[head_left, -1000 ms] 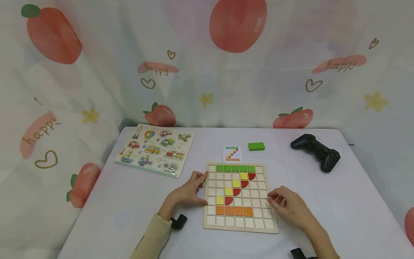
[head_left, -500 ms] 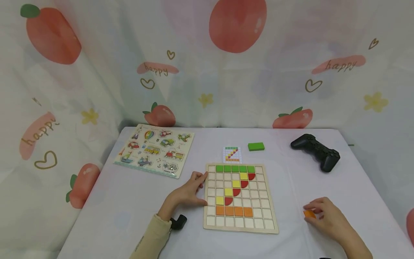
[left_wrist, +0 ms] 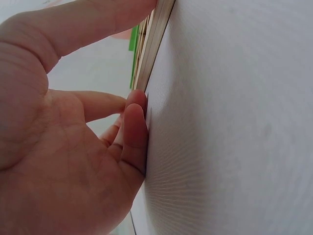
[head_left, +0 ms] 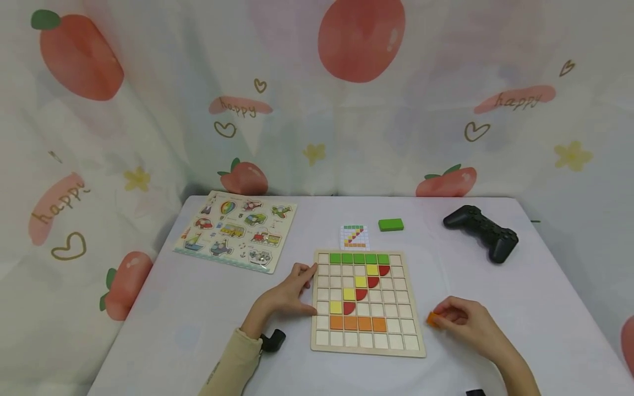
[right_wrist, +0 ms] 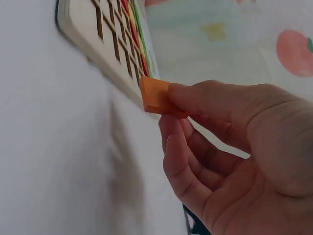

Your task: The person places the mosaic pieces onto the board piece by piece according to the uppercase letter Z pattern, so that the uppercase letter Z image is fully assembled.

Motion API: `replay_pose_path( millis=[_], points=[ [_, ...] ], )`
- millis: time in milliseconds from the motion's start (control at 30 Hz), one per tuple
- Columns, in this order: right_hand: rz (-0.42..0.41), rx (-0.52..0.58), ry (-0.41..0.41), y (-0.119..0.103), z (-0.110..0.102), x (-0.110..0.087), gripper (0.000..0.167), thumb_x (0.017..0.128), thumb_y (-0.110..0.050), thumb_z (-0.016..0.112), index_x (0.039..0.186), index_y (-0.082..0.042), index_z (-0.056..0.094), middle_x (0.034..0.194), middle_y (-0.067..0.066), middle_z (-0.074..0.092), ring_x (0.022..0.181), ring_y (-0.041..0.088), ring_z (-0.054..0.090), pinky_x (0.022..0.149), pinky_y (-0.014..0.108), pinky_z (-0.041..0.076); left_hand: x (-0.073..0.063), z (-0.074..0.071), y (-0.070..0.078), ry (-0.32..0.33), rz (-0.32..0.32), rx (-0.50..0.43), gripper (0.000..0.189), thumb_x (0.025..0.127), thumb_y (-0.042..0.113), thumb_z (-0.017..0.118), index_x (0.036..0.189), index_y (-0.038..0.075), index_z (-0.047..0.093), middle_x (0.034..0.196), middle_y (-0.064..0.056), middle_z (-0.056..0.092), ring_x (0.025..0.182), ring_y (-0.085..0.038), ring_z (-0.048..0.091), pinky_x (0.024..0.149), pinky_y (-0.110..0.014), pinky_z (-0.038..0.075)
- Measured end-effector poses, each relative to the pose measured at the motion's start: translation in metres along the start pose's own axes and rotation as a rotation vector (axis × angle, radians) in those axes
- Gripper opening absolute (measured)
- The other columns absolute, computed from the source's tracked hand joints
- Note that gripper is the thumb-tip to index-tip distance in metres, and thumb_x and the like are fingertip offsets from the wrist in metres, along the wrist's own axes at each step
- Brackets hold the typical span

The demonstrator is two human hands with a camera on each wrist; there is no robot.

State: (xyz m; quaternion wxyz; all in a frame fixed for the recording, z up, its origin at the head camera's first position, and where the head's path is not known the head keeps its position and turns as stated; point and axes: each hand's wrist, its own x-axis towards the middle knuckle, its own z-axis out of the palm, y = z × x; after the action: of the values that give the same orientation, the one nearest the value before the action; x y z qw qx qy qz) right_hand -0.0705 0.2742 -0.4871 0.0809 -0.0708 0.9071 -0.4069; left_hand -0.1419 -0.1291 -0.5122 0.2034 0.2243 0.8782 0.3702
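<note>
A wooden grid board (head_left: 369, 345) lies on the table, with a green row at the top, yellow squares and red quarter-round pieces running diagonally, and several orange squares (head_left: 364, 324) in a lower row. My left hand (head_left: 284, 295) rests at the board's left edge, thumb and forefinger touching the rim; the left wrist view shows nothing gripped in it. Just off the board's right edge, my right hand (head_left: 465, 320) pinches an orange square tile (right_wrist: 157, 94) between thumb and fingers, above the tabletop. Behind the board lies a small pattern card (head_left: 354, 237) with a similar coloured design.
A green block (head_left: 391, 225) lies beyond the board, right of the card. At the back right is a black game controller (head_left: 481, 233). A picture puzzle board (head_left: 238, 231) with vehicles lies at the back left. A printed curtain hangs behind the table.
From the board's right edge my right hand went out to the right, where an orange tile showed in its fingers, then came back left towards the board with it. My left hand stayed put.
</note>
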Motion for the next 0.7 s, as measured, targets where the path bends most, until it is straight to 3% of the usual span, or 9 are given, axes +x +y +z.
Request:
replay_pose_path(
  millis=[100,267,700],
  points=[
    [-0.057,0.104,-0.091,-0.014,0.017,0.012,0.013,0.086,-0.008,0.075,0.095,-0.002,0.068,0.087,0.004,0.067,0.07,0.009,0.059,0.064,0.024,0.052,-0.001,0.0,0.0,0.001,-0.008,-0.003,0.106,0.075,0.019,0.087,0.156,0.0,0.021,0.124,-0.008,0.031,0.096,-0.015,0.039,0.078,-0.026,0.038],
    [-0.122,0.136,-0.178,-0.023,0.037,0.026,0.011,0.087,-0.008,0.073,0.096,-0.003,0.069,0.088,0.003,0.067,0.072,0.008,0.059,0.065,0.023,0.052,0.0,0.001,-0.001,0.002,-0.008,0.002,0.106,0.075,0.019,0.087,0.156,0.001,0.02,0.124,-0.007,0.031,0.096,-0.014,0.04,0.078,-0.025,0.038],
    [-0.215,0.003,-0.126,-0.029,0.053,0.031,0.013,0.082,-0.001,0.075,0.09,-0.011,0.07,0.086,-0.002,0.059,0.074,0.005,0.051,0.062,0.022,0.046,0.001,0.0,-0.002,0.009,0.0,0.011,0.106,0.075,0.019,0.087,0.155,0.0,0.021,0.121,-0.006,0.033,0.093,-0.014,0.041,0.078,-0.025,0.038]
  ],
)
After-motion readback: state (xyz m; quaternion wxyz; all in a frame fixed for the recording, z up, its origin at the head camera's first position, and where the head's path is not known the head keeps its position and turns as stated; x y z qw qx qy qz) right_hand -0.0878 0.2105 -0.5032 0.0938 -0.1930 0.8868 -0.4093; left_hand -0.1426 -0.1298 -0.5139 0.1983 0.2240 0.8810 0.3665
